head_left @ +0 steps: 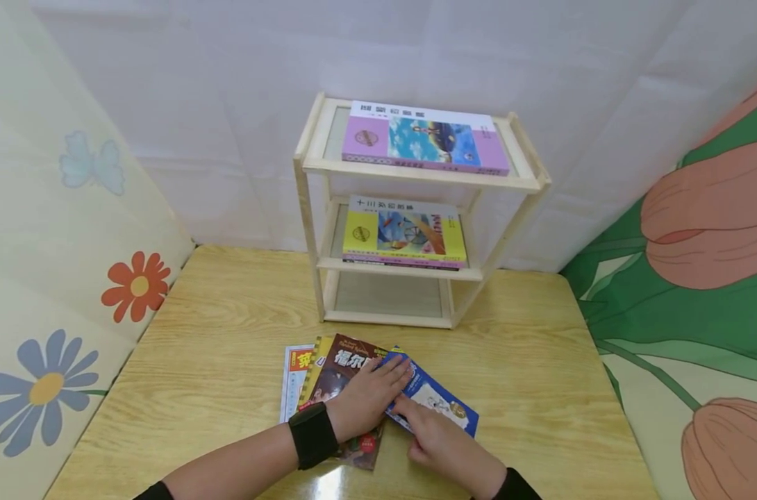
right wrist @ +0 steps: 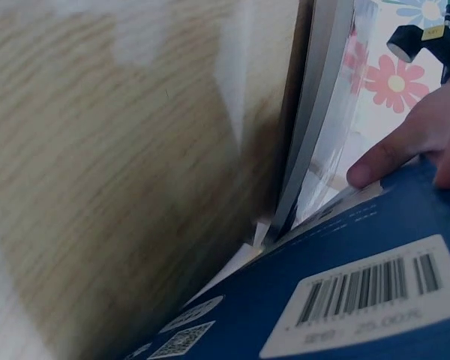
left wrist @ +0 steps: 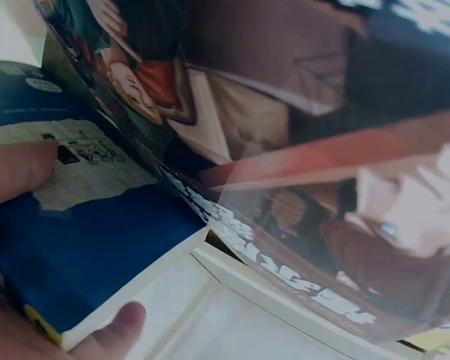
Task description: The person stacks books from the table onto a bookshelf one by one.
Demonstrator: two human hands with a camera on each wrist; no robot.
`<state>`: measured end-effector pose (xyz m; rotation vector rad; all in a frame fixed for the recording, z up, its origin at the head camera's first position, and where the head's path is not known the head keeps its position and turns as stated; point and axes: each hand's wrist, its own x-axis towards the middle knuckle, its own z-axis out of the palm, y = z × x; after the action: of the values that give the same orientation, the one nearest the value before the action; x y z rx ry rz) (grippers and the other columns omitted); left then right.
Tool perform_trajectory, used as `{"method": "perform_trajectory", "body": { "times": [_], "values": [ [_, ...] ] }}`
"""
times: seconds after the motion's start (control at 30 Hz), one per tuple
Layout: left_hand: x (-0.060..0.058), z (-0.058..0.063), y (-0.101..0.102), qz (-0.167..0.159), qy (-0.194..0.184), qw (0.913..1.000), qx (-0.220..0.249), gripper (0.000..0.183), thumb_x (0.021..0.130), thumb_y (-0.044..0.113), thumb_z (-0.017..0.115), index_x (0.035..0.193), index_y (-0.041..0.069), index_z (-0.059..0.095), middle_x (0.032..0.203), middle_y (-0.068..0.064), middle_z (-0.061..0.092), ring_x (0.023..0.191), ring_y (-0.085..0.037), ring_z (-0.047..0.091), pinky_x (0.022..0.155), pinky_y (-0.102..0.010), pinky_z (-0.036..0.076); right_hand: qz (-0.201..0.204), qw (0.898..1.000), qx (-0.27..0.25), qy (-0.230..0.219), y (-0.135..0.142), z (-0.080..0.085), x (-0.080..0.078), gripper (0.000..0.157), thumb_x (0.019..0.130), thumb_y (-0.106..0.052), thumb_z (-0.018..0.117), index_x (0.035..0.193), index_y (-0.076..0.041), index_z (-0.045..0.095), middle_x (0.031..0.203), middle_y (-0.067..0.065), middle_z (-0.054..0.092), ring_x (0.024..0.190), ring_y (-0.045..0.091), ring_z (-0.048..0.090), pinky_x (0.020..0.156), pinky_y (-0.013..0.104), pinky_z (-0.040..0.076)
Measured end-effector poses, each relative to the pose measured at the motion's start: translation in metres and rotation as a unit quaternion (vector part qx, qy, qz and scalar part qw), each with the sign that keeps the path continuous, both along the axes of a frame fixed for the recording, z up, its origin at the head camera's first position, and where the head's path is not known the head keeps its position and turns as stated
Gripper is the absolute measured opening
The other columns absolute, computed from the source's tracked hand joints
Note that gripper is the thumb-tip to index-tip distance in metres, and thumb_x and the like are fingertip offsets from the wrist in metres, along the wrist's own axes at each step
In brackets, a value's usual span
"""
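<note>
My left hand (head_left: 371,394), a black band on its wrist, reaches over a brown book (head_left: 337,368) to a blue book (head_left: 430,393). It grips the blue book's far left part, with fingers over the front and the thumb on the back cover (left wrist: 120,225) in the left wrist view. Tilted, the blue book shows its barcode (right wrist: 371,292) in the right wrist view. Below, my right hand (head_left: 450,448) lies over the near edge, its index finger straight against the book. Its other fingers are hidden, and I cannot tell whether they hold it.
Under the brown book lie a yellow-edged book (head_left: 310,378) and a light-blue book (head_left: 291,382). Behind stands a three-tier wooden shelf (head_left: 310,229), with a pink book (head_left: 369,139) on top and a stack with a yellow book (head_left: 360,239) on the middle tier. Printed panels flank the table (head_left: 228,305).
</note>
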<state>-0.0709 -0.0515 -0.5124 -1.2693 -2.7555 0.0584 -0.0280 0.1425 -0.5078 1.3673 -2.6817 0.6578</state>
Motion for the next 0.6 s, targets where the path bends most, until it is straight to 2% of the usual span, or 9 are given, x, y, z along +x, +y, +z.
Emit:
{"method": "perform_trajectory", "body": {
  "times": [0.13,0.27,0.47,0.6],
  "values": [
    [0.001,-0.002,0.002,-0.006,-0.02,0.9996,0.022,0.065,0.083,0.026,0.067,0.141,0.009,0.043,0.144,-0.007,0.037,0.132,-0.022,0.03,0.101,-0.042,0.034,0.015,1.0,-0.015,0.013,0.004,-0.001,-0.002,0.063,0.063,0.001,0.064,0.123,-0.005,0.048,0.126,0.016,0.055,0.111,0.02,0.053,0.089,0.031,0.046],
    [0.002,-0.002,0.004,0.008,-0.029,0.9994,0.017,0.061,0.084,0.022,0.065,0.14,0.007,0.044,0.144,-0.009,0.037,0.132,-0.022,0.03,0.101,-0.041,0.035,0.011,0.998,-0.036,0.041,0.008,-0.003,-0.001,0.061,0.062,0.001,0.063,0.122,-0.003,0.051,0.129,0.015,0.053,0.114,0.019,0.051,0.089,0.03,0.046],
    [0.002,0.002,0.004,0.035,-0.037,0.9983,-0.027,0.052,0.088,0.022,0.061,0.137,0.008,0.049,0.142,-0.008,0.04,0.13,-0.021,0.033,0.101,-0.035,0.035,-0.049,0.996,-0.052,0.054,0.016,-0.003,0.0,0.058,0.064,-0.005,0.066,0.121,-0.001,0.056,0.126,0.011,0.056,0.11,0.018,0.054,0.087,0.032,0.048],
    [0.001,0.007,0.005,0.045,-0.023,0.9981,-0.034,0.052,0.087,0.02,0.062,0.136,0.009,0.05,0.14,-0.008,0.042,0.128,-0.022,0.036,0.101,-0.034,0.035,-0.106,0.994,-0.012,0.027,0.023,-0.003,0.002,0.065,0.065,-0.006,0.069,0.128,0.002,0.053,0.127,0.013,0.054,0.115,0.022,0.051,0.092,0.037,0.044]
  ]
}}
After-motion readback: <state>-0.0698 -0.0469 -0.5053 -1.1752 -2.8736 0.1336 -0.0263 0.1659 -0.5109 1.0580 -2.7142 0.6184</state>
